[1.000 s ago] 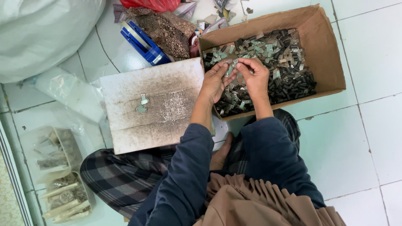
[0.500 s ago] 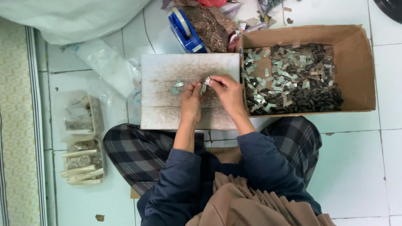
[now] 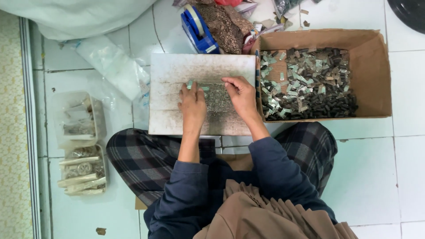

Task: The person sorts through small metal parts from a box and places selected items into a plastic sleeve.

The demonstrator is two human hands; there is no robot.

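A small pale green, flat metal piece [image 3: 190, 84] is pinched at the fingertips of the left hand [image 3: 193, 104], whose grip is narrow and closed on it, over the upper middle of a worn whitish rectangular board [image 3: 168, 71] that lies on the white tiled floor [image 3: 367, 177]. Just to the right of that grip a second small pale piece [image 3: 205, 88] is seen lying on the board, between the two hands. The right hand [image 3: 241, 95] is held close beside it, fingers curled and thumb drawn toward the forefinger in a narrow grip; whether anything is held in it cannot be told. To the right of both grips, touching the board's edge, an open brown cardboard box [image 3: 376, 75] is found, filled with a heap of small pale green and dark metal pieces [image 3: 310, 84]. Beyond the grips, past the board's far edge, a blue tape dispenser [image 3: 199, 31] is seen beside a brown patterned cloth [image 3: 226, 26]. Well to the left of the grips, two clear plastic trays [image 3: 79, 141] holding greyish bundled parts are set on the floor, with a crumpled clear plastic bag [image 3: 113, 64] lying between them and the board.
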